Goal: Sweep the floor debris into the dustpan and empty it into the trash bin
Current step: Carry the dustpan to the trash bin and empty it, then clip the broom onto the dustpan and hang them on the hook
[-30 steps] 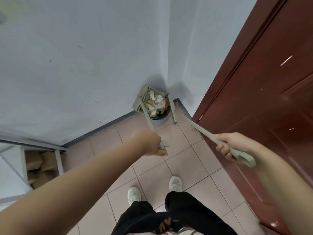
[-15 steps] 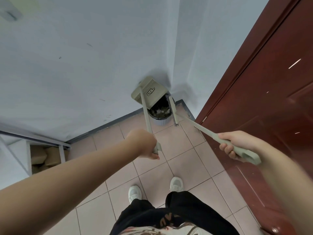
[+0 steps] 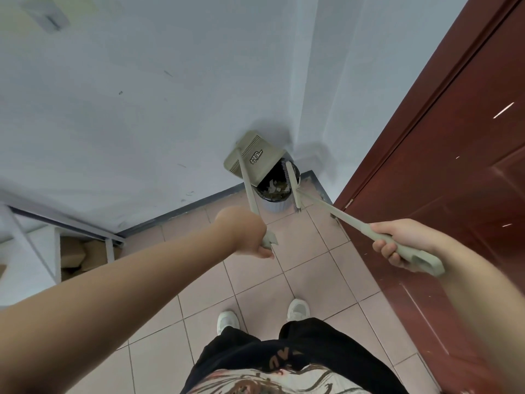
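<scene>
head view, looking down into a room corner: a pale blue-white painted wall [image 3: 142,109] fills the upper left, and a dark red wooden door [image 3: 454,166] runs down the right side. between them lies a floor of pinkish square tiles [image 3: 312,265]. the person's two bare forearms reach forward over black trousers [image 3: 284,351]. a white metal shelf frame [image 3: 56,243] holding brown cardboard boxes [image 3: 76,251] stands against the wall at the left edge. a long-handled grey-green plastic broom [image 3: 341,217] slants from the right hand to the corner, its head lying across the right side of the bin's mouth. the matching grey-green plastic dustpan [image 3: 255,157] is tipped over above the bin, its printed underside facing the camera and its lip hanging over the bin's left rim. the small round trash bin with a pale ribbed wall and black liner [image 3: 275,207] sits on the floor right in the corner. two white sneakers [image 3: 227,321] stand on the tiles well short of it. the left hand [image 3: 244,234] is clenched round the end of the dustpan's handle, knuckles up. the right hand [image 3: 397,240] has its fingers curled round the broom handle near the end with the hanging hole. pale scraps of debris [image 3: 274,189] lie inside the bin's liner.
</scene>
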